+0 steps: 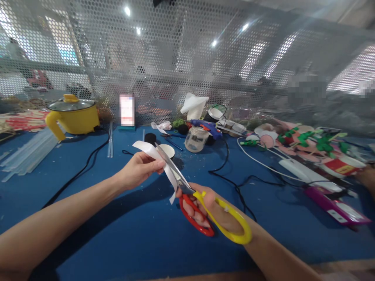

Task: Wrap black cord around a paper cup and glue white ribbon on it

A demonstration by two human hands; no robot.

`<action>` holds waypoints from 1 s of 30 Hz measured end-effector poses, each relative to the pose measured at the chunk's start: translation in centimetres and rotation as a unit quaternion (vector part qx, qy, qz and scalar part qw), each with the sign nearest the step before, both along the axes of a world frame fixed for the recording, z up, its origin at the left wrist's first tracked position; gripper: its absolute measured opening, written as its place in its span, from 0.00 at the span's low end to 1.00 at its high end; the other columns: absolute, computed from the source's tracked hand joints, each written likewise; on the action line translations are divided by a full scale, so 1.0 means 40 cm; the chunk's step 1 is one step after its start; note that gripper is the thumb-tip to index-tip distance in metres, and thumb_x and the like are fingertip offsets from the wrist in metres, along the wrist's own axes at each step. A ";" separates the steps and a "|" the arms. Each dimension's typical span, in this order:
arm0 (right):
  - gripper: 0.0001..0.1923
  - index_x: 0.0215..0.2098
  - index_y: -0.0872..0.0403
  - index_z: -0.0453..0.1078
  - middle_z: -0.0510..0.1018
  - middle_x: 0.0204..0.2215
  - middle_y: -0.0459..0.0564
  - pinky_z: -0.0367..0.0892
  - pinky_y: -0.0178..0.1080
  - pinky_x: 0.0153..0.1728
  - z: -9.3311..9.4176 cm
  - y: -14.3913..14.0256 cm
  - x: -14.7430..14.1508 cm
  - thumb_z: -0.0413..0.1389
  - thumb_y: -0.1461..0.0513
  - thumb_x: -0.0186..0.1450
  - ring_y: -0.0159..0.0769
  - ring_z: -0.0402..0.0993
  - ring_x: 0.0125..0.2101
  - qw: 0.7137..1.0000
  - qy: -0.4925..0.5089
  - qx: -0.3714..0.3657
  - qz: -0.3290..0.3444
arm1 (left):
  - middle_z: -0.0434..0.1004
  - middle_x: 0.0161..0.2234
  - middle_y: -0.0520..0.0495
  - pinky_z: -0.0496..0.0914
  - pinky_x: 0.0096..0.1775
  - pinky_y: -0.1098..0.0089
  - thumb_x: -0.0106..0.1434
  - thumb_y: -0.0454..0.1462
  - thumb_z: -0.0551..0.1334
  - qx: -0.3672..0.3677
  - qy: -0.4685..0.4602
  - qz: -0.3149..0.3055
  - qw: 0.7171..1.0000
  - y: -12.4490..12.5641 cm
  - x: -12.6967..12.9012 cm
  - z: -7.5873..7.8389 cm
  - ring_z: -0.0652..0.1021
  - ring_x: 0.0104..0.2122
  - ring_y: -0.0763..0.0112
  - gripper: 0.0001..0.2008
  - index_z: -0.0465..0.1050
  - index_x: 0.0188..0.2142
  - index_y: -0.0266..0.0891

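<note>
My left hand [143,168] pinches a strip of white paper [145,147] between thumb and fingers. In my right hand [202,207] is a large pair of scissors [230,226] with one yellow and one red handle loop; my fingers pass through the red loop. The blades point up and left and lie along the paper, close to my left fingertips. Part of the strip hangs down below the blades. Behind the paper are a white round lid or cup [166,151] and a black ball of yarn [150,138], partly covered.
A yellow electric pot [79,117] and clear glue sticks [32,150] stand left. A phone [127,111] leans at the back. A clear jar [196,139] and a blue glue gun [206,127] sit mid-table, with black cables [227,160] trailing. Green and pink craft pieces [304,140] and a purple box [336,207] lie right.
</note>
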State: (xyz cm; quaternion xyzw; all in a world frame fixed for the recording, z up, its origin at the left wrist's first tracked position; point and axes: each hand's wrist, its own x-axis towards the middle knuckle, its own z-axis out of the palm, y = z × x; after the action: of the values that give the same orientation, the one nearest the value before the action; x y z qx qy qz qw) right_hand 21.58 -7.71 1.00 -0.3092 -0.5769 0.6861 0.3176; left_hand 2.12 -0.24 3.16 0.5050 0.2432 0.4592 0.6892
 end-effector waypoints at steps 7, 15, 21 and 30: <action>0.38 0.41 0.55 0.60 0.61 0.22 0.41 0.50 0.26 0.11 -0.001 0.003 0.002 0.46 0.35 0.47 0.20 0.50 0.15 1.000 -0.017 0.011 0.001 | 0.73 0.19 0.51 0.64 0.24 0.76 0.45 0.34 0.69 0.027 0.020 -0.011 0.999 0.007 -0.008 -0.007 0.70 0.20 0.79 0.06 0.75 0.23 0.32; 0.36 0.40 0.54 0.59 0.59 0.20 0.40 0.50 0.26 0.11 0.009 0.000 0.001 0.46 0.36 0.48 0.20 0.49 0.15 1.000 -0.024 0.001 0.001 | 0.73 0.19 0.51 0.64 0.25 0.75 0.47 0.35 0.68 0.041 0.037 -0.024 0.998 0.005 -0.011 -0.005 0.70 0.20 0.78 0.06 0.75 0.23 0.33; 0.34 0.38 0.56 0.58 0.58 0.19 0.39 0.48 0.25 0.09 0.022 -0.006 -0.005 0.47 0.37 0.49 0.19 0.47 0.13 1.000 -0.008 -0.015 -0.005 | 0.73 0.19 0.51 0.64 0.25 0.75 0.46 0.35 0.68 0.031 0.034 -0.025 0.999 0.004 -0.010 -0.005 0.71 0.20 0.78 0.06 0.75 0.23 0.33; 0.31 0.37 0.56 0.60 0.59 0.18 0.38 0.47 0.25 0.10 0.022 -0.011 -0.006 0.47 0.38 0.52 0.18 0.47 0.12 1.000 -0.001 -0.017 -0.015 | 0.74 0.18 0.51 0.65 0.25 0.76 0.45 0.35 0.69 0.018 0.037 -0.020 0.999 0.001 -0.008 0.001 0.71 0.20 0.79 0.06 0.75 0.22 0.33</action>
State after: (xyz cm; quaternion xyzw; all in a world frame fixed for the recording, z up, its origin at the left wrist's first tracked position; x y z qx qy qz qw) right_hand 21.34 -8.16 1.87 -0.3244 -0.5606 0.6905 0.3219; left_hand 1.79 -0.22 3.19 0.5386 0.2503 0.4307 0.6795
